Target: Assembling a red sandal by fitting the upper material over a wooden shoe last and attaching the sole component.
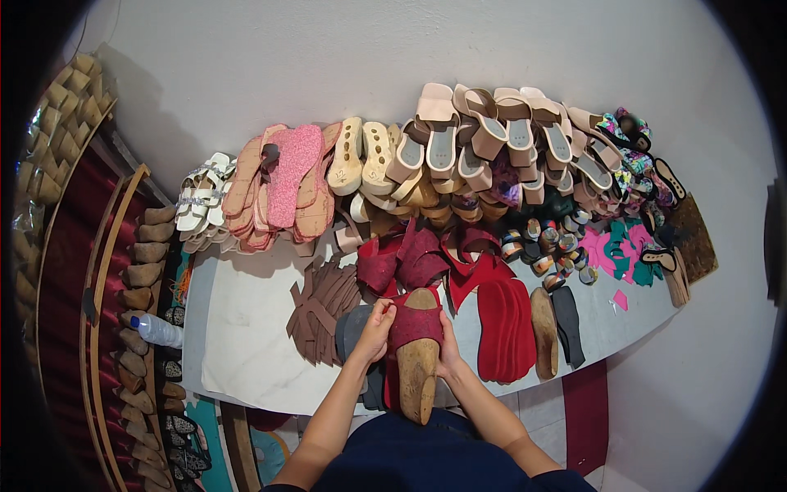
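Wooden last (418, 381): lay between both hands, red upper (414, 326) across it.
Left hand (377, 330): curled closed, gripped its nine-o'clock side.
Right hand (448, 346): curled closed, gripped its three-o'clock side.
Rack (97, 336): at nine o'clock, bore lasts (143, 275).

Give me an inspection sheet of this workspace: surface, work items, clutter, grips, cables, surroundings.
Surface: pale marbled tabletop, crowded along its back.
Job's things: brown wooden shoe last with a dark red patterned strap around it.
Clutter: beige block-heeled sandals, stacked red soles, heaped brown strips.
Grips: left grip and right grip hold the strapped last from either side.
Cables: thin dark line at upper left, possibly one.
Surroundings: plain white wall; more wooden lasts racked at left.
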### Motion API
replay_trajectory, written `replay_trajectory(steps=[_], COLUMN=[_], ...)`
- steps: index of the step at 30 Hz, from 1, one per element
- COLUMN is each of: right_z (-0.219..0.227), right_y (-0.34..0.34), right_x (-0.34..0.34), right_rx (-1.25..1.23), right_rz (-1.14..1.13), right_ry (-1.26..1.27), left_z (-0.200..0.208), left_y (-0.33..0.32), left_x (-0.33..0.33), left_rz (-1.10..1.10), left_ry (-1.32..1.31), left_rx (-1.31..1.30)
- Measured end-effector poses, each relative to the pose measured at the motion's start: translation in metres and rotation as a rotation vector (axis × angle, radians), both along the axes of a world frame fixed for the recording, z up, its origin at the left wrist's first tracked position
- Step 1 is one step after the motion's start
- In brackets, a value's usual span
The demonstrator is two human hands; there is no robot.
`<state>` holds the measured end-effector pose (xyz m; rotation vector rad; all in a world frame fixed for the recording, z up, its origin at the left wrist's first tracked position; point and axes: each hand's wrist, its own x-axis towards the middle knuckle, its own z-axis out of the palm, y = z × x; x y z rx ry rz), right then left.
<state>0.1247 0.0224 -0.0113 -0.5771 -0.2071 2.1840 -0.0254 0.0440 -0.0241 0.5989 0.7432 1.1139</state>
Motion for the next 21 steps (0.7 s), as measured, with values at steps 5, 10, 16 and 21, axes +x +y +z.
replay_trajectory(steps=[5, 10, 16, 21], right_z=[0.003, 0.000, -0.006, -0.008], right_y=[0.000, -0.001, -0.001, -0.002], right_x=[-0.003, -0.006, -0.009, -0.005], right_rx=[0.015, 0.050, 0.096, 0.073], right_rz=[-0.037, -0.095, -0.083, -0.081], right_ry=[-0.140, -0.248, -0.312, -0.290], left_z=[-0.013, -0.018, -0.024, -0.024], left_y=[-0.003, -0.007, -0.003, -0.004], left_x=[-0.002, 0.004, 0.009, 0.015], left_rz=[0.081, 0.122, 0.124, 0.105], left_ry=[0.013, -0.093, -0.094, -0.048], left_rx=[0.022, -0.051, -0.184, -0.229])
